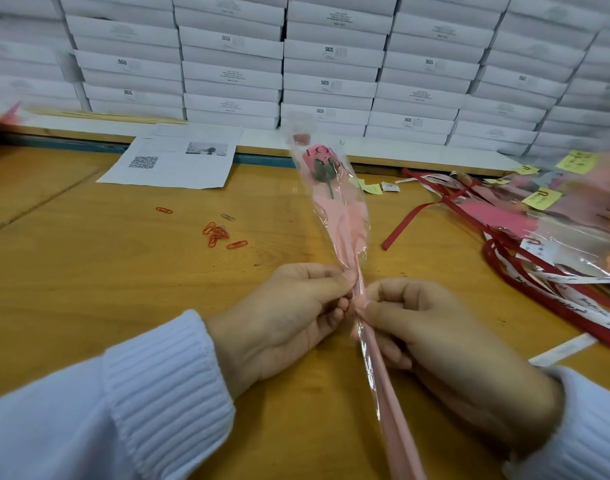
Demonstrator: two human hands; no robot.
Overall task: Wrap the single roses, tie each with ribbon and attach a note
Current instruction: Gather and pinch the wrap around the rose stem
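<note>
Left hand [289,317] and right hand [435,327]: each in a pinching grip on the gathered stem of the cellophane-wrapped rose [334,202], which is held slanted above the counter [89,271], bloom end away. The wrapping step is judged nearly closed (no ribbon is tied on). Next, a red ribbon [409,222] must be fetched from the right; paper clips [216,234] are noted further left.

the wrapped rose [345,220] runs off the bottom edge, and the pile of roses [573,233] blurs past the right edge.
</note>
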